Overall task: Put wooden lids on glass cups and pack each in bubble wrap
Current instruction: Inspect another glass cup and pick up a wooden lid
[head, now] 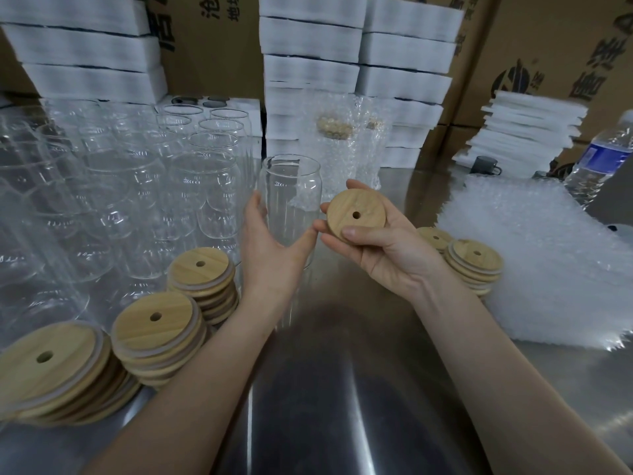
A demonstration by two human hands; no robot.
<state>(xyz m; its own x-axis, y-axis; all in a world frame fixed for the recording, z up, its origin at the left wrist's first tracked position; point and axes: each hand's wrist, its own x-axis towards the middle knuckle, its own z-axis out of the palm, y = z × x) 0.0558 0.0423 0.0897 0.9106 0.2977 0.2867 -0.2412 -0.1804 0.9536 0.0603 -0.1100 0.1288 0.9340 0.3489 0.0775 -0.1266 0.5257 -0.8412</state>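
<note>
Because the steel table [342, 389] holds everything within reach, read it as a line running left to right. Back wall: cardboard cartons [548, 46] and stacked white foam boxes [308, 39], well apart from your hands, likely the final packing. Left: a dense bank of empty glasses [120, 186], mouths up and lidless, so most of the job looks undone. Right: a heap of bubble wrap sheets [531, 255] lying flat, presumably so a lidded cup goes straight onto it. Big lid stacks [154, 323] sit at the near left. A smaller lid stack [474, 262] lies just beside your right wrist and seems to feed the lidding hand. Wrapped cups [339, 145] stand upright behind the work spot.

Centre: the glass cup [291, 186] is upright and open-mouthed. Whether its base rests on the table I cannot tell. Your left hand [270, 248] grasps it low on the body, fingers curled round the left side, thumb on the right. It is a steadying hold that leaves the rim free. Your right hand [387, 248] pinches the wooden lid [356, 214], thumb on the top face near the edge, fingers under the rim. The lid tilts toward you, just beside the cup and below its mouth, straw hole up.

Judged step: seating the lid. Bring it level over the mouth. The pale ring seen on the stacked lids may bind if it goes on crooked.
</note>
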